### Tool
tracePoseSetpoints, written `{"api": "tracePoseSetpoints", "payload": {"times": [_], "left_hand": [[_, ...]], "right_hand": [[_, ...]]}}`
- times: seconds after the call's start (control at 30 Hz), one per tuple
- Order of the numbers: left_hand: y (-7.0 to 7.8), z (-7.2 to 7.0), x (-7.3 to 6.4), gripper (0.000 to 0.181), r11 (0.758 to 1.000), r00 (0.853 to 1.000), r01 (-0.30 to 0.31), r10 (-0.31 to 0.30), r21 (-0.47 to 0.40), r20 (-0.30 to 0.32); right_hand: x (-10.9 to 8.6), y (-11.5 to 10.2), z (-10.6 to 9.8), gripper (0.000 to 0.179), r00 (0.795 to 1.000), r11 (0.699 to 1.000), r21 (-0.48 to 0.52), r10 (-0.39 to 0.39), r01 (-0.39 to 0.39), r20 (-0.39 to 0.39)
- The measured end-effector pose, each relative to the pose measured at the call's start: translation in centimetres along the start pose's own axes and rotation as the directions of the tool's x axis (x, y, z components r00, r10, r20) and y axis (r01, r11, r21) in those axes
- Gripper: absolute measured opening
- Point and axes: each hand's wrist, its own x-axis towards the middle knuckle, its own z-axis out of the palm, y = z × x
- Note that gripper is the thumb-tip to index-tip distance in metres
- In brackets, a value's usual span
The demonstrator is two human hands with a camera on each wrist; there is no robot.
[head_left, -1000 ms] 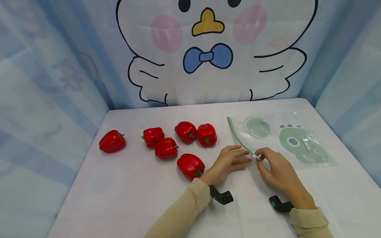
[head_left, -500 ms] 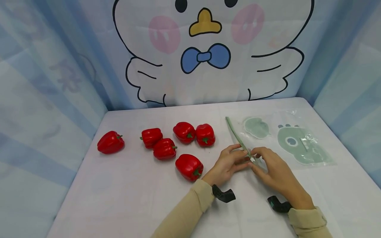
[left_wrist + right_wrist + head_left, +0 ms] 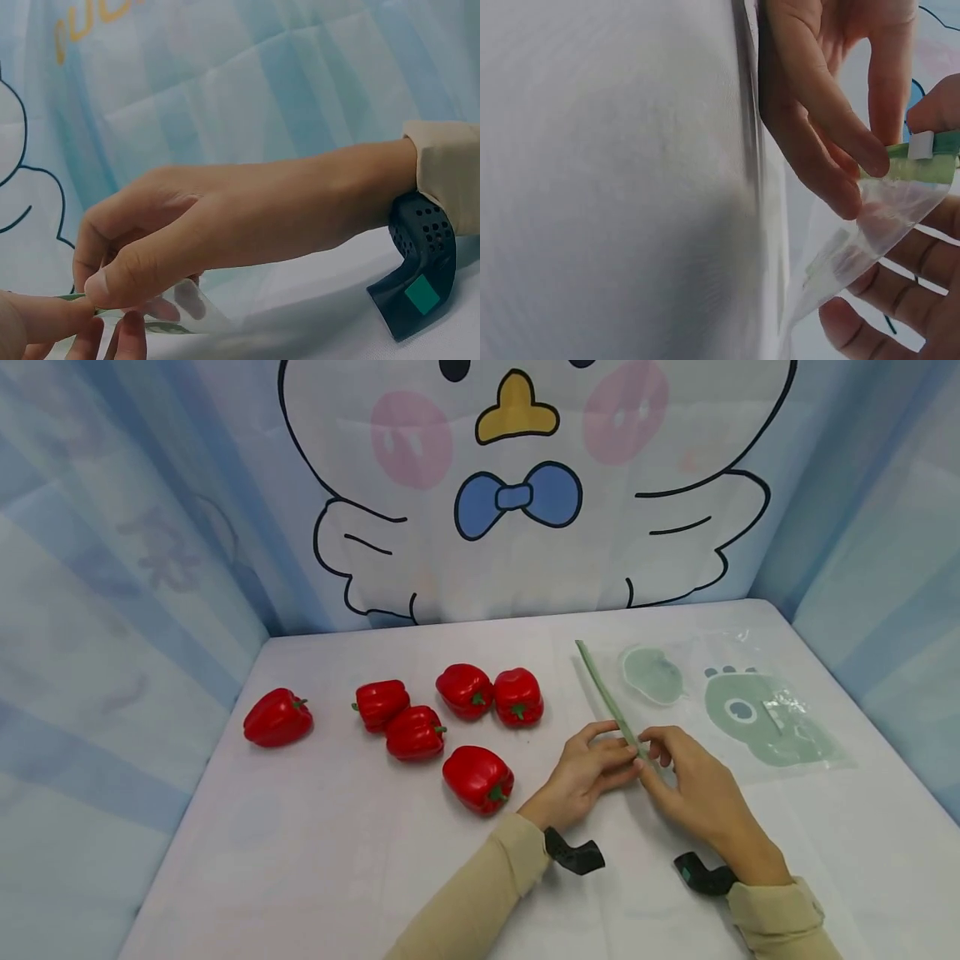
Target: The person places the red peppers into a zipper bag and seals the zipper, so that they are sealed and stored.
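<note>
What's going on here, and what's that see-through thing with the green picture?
A person is holding a clear plastic bag by its green edge, with the left hand and the right hand close together near one end. There's a small white piece on that edge. I can't tell if the bag is open. Six red peppers sit on the table, outside the bag, off to the person's left. Neither hand is holding one.

left hand [image 3: 581,777] and right hand [image 3: 693,789] are holding a clear bag [image 3: 727,710] by its green strip [image 3: 603,690], six red peppers [image 3: 415,734] lying off left.
</note>
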Motion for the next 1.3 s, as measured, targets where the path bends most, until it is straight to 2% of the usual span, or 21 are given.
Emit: {"api": "tracePoseSetpoints", "payload": {"times": [0.27, 0.37, 0.47, 0.67, 0.8, 1.0, 1.17, 1.3], "left_hand": [[-0.2, 0.2, 0.3, 0.041, 0.999, 0.999, -0.027, 0.028, 0.045, -0.036], [-0.3, 0.2, 0.5, 0.039, 0.997, 0.998, -0.04, 0.042, 0.058, -0.037], [-0.3, 0.1, 0.6, 0.029, 0.995, 0.997, -0.063, 0.066, 0.071, -0.039], [-0.2, -0.2, 0.8, 0.011, 0.979, 0.991, -0.127, 0.132, 0.159, -0.02], [-0.2, -0.2, 1.0, 0.007, 0.949, 0.983, -0.171, 0.181, 0.266, -0.013], [0.0, -0.2, 1.0, 0.011, 0.869, 0.967, -0.239, 0.254, 0.433, 0.024], [0.3, -0.4, 1.0, 0.011, 0.818, 0.962, -0.251, 0.268, 0.517, 0.043], [0.3, -0.5, 1.1, 0.012, 0.797, 0.961, -0.241, 0.277, 0.553, 0.018]], "right_hand": [[0.2, -0.3, 0.2, 0.024, 0.998, 0.998, 0.028, 0.064, -0.065, 0.019], [0.3, -0.4, 0.5, 0.021, 0.997, 0.996, 0.033, 0.083, -0.082, -0.004], [0.3, -0.4, 0.8, 0.02, 0.995, 0.995, 0.027, 0.099, -0.098, -0.027], [0.3, -0.4, 1.0, 0.016, 0.99, 0.996, -0.001, 0.092, -0.092, -0.108], [0.2, -0.5, 0.9, 0.013, 0.984, 0.994, -0.009, 0.106, -0.108, -0.141], [0.3, -0.6, 0.5, 0.008, 0.978, 0.986, -0.003, 0.167, -0.169, -0.128], [0.3, -0.5, 0.5, 0.011, 0.98, 0.984, 0.006, 0.179, -0.18, -0.081], [0.5, -0.4, 0.6, 0.009, 0.976, 0.985, 0.013, 0.174, -0.174, -0.133]]}}
